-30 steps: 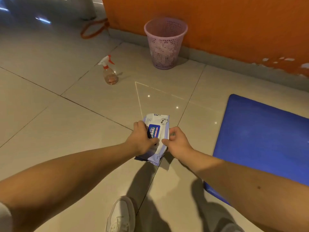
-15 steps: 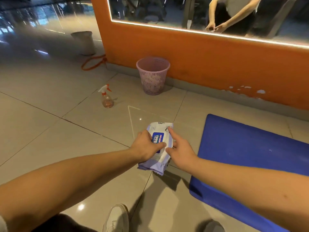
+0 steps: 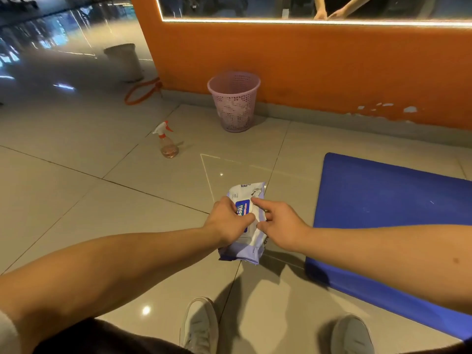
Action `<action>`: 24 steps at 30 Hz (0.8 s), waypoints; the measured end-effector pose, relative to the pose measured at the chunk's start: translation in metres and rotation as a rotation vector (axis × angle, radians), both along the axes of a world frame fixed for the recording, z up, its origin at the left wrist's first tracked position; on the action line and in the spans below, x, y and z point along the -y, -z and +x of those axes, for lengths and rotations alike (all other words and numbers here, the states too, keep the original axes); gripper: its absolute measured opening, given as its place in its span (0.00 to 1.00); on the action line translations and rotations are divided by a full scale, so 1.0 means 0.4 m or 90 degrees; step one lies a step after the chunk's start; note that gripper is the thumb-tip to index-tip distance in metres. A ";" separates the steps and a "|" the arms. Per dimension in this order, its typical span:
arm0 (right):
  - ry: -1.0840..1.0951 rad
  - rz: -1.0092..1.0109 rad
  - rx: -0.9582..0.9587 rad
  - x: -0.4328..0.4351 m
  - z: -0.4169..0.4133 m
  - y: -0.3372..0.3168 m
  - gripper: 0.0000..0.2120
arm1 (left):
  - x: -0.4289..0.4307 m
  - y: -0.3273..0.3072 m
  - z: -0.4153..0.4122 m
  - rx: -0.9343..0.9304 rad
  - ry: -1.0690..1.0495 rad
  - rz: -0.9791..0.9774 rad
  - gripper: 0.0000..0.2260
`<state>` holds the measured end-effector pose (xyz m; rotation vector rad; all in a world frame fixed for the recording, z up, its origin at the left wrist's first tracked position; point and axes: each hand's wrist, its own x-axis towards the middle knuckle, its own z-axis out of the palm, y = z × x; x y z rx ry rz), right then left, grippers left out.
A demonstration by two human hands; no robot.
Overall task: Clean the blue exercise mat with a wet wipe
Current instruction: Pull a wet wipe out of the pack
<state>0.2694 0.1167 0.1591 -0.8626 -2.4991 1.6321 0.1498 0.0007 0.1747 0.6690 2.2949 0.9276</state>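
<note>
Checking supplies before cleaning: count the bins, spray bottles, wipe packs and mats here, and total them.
Bins: 2, pink basket and pale bin
Spray bottle: 1
Wipes pack: 1
Exercise mat: 1
Total: 5

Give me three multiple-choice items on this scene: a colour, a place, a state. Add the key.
1. The mesh wastebasket is: A. green B. pink C. black
2. The spray bottle stands: A. on the floor tiles, left of the wastebasket B. inside the wastebasket C. on a shelf
3. The wet wipe pack is: A. lying in the wastebasket B. on a shelf C. gripped by the left hand
Key: 1 B, its wall is pink. 2 A, it stands upright on the tiles. 3 C, the left hand curls round it; the right hand touches its top.
</note>
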 end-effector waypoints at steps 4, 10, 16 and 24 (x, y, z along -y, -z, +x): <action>-0.011 0.023 0.012 -0.009 0.003 -0.001 0.31 | -0.010 0.001 0.002 0.005 0.005 -0.007 0.15; 0.035 0.057 0.042 -0.054 0.018 0.023 0.31 | -0.017 -0.021 0.000 0.020 -0.012 0.021 0.10; 0.047 0.086 0.030 -0.066 0.028 -0.005 0.36 | -0.010 -0.025 0.000 0.031 0.046 0.055 0.14; 0.019 0.131 0.034 -0.086 0.032 0.003 0.39 | -0.010 0.013 -0.024 0.080 0.089 0.076 0.22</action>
